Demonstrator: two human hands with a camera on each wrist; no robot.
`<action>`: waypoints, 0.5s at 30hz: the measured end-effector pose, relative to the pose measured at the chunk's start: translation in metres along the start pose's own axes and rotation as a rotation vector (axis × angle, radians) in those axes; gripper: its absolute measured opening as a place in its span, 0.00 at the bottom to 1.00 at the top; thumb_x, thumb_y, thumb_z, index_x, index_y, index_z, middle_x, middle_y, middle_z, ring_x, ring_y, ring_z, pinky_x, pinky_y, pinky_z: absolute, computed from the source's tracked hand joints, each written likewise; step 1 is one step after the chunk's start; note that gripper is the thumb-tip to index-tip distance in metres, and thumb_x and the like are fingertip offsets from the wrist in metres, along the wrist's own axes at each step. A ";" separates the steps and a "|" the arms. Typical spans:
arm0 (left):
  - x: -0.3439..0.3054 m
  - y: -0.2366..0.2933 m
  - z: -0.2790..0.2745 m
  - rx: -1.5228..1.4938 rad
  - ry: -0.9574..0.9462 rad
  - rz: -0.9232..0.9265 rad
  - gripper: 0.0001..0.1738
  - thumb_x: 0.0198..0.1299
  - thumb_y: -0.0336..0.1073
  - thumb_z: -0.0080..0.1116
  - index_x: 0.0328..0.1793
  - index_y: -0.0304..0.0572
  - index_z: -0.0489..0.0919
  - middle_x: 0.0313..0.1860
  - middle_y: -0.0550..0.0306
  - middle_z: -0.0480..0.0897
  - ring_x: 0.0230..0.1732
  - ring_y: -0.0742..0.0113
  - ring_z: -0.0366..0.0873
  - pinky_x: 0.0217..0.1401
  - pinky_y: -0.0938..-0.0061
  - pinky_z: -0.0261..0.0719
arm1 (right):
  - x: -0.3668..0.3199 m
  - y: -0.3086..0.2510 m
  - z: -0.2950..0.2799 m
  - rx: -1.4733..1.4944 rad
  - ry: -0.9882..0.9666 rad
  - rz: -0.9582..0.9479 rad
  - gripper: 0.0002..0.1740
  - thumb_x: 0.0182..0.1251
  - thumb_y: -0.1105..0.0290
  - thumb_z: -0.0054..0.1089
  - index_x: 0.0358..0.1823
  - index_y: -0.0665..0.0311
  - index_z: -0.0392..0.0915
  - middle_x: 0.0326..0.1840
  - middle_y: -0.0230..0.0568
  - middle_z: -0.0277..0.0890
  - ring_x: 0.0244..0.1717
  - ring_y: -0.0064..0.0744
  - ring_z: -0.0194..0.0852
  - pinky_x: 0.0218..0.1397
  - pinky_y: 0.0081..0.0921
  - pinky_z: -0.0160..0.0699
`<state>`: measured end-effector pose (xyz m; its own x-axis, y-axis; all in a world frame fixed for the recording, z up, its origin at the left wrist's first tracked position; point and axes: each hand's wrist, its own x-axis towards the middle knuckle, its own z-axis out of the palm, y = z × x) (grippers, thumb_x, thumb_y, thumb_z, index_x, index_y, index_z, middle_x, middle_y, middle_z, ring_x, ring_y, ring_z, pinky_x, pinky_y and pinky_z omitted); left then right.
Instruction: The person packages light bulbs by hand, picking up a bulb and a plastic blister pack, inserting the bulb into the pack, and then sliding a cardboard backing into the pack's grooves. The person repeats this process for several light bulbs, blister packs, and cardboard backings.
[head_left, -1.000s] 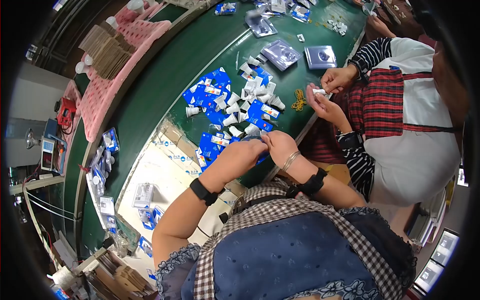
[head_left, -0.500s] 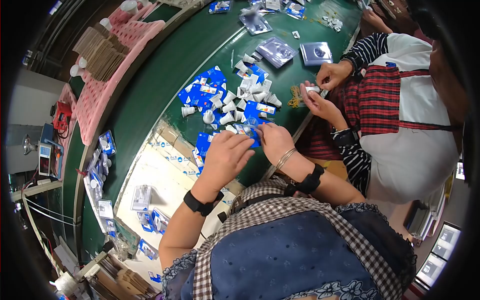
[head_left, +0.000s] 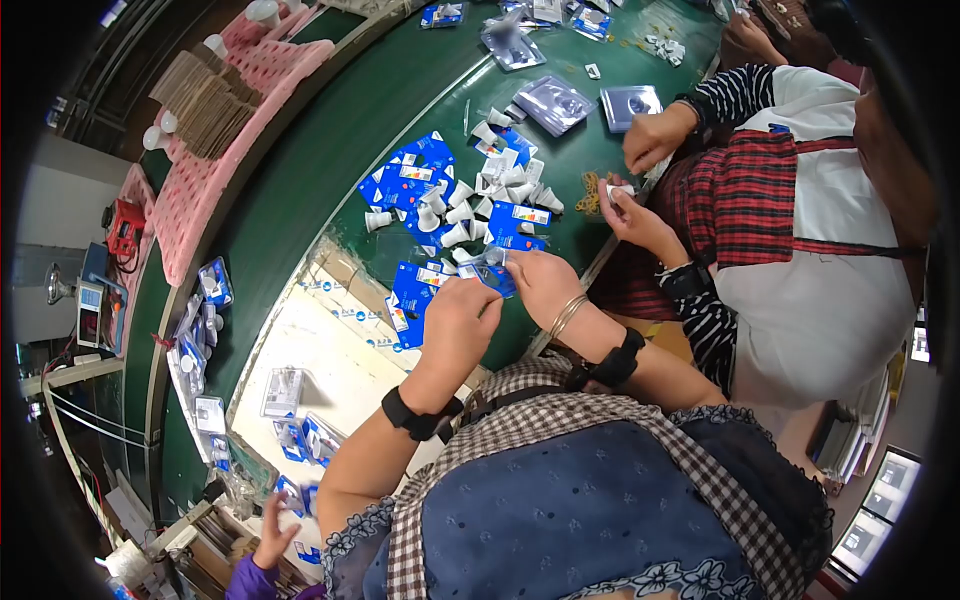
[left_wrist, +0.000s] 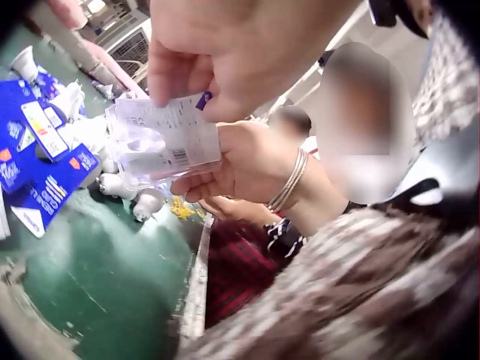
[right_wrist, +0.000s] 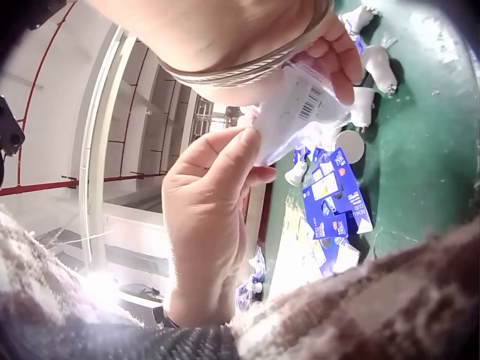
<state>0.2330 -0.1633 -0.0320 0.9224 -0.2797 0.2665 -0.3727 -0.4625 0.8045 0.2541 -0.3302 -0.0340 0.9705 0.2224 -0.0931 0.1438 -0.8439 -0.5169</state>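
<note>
A small blister pack [head_left: 492, 266], a clear plastic shell on a printed white card with a barcode, is held just above the green table [head_left: 320, 150], a little right of centre in the head view. It is pinched at one edge by the left hand [head_left: 458, 312], with thumb and forefinger closed on the card. It is gripped from the other side by the right hand [head_left: 540, 282], whose curled fingers are wrapped behind the shell. In the left wrist view the pack is seen at centre left, between the two hands.

The pack is judged to be very light. The card looks fairly stiff. The shell looks thin, springy and probably slick, and is likely to be dented if squeezed on its bubble. A hold is best taken at the flat rim where card and plastic meet, with a pinch from both faces.

Loose white bulbs [head_left: 455, 215] and blue cards [head_left: 405, 185] are spread on the table above the hands.
</note>
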 end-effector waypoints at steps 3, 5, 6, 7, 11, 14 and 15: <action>-0.001 -0.004 -0.002 -0.352 -0.156 -0.442 0.02 0.46 0.27 0.63 0.26 0.36 0.81 0.27 0.51 0.80 0.33 0.53 0.76 0.36 0.69 0.74 | -0.001 -0.002 -0.001 -0.008 -0.009 0.047 0.12 0.66 0.66 0.49 0.40 0.67 0.74 0.32 0.52 0.76 0.36 0.53 0.74 0.40 0.44 0.73; -0.001 -0.007 -0.007 -0.387 -0.194 -0.522 0.03 0.47 0.27 0.63 0.27 0.36 0.80 0.26 0.51 0.79 0.33 0.52 0.75 0.36 0.69 0.74 | -0.001 0.003 0.005 -0.035 0.067 -0.114 0.12 0.66 0.66 0.49 0.42 0.67 0.74 0.31 0.52 0.76 0.35 0.53 0.74 0.40 0.45 0.72; 0.000 -0.007 -0.009 -0.422 -0.226 -0.600 0.03 0.47 0.27 0.63 0.27 0.36 0.80 0.26 0.51 0.79 0.32 0.52 0.75 0.35 0.69 0.74 | -0.001 0.002 0.005 -0.035 0.066 -0.113 0.12 0.66 0.66 0.49 0.42 0.67 0.74 0.31 0.52 0.76 0.35 0.53 0.74 0.40 0.45 0.72; 0.001 -0.004 -0.012 -0.422 -0.224 -0.604 0.03 0.47 0.27 0.63 0.27 0.36 0.80 0.26 0.51 0.79 0.32 0.52 0.75 0.35 0.69 0.74 | 0.000 0.002 0.004 -0.042 0.067 -0.159 0.14 0.67 0.65 0.48 0.47 0.66 0.73 0.31 0.52 0.76 0.36 0.53 0.74 0.41 0.45 0.71; -0.001 0.007 -0.035 0.074 -0.077 0.175 0.06 0.46 0.25 0.61 0.32 0.38 0.80 0.31 0.54 0.79 0.34 0.54 0.76 0.39 0.67 0.74 | 0.005 -0.001 -0.010 0.090 -0.107 -0.062 0.10 0.65 0.66 0.49 0.38 0.67 0.72 0.33 0.56 0.75 0.36 0.55 0.73 0.41 0.46 0.71; -0.010 -0.002 -0.060 0.252 0.102 0.405 0.09 0.46 0.24 0.60 0.36 0.41 0.79 0.36 0.54 0.80 0.39 0.54 0.77 0.44 0.64 0.75 | 0.005 0.024 -0.012 0.168 0.049 -0.033 0.11 0.66 0.66 0.48 0.35 0.68 0.71 0.34 0.55 0.75 0.38 0.56 0.73 0.42 0.46 0.71; -0.011 -0.014 -0.064 0.238 0.202 0.295 0.09 0.47 0.25 0.60 0.37 0.40 0.80 0.36 0.53 0.80 0.40 0.53 0.77 0.45 0.63 0.75 | 0.005 0.025 -0.019 0.098 0.046 -0.010 0.13 0.67 0.65 0.47 0.38 0.68 0.73 0.35 0.54 0.76 0.41 0.54 0.74 0.44 0.45 0.72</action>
<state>0.2348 -0.1006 -0.0122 0.7650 -0.2694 0.5850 -0.6151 -0.5750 0.5395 0.2664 -0.3600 -0.0310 0.9773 0.2060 -0.0492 0.1363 -0.7897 -0.5982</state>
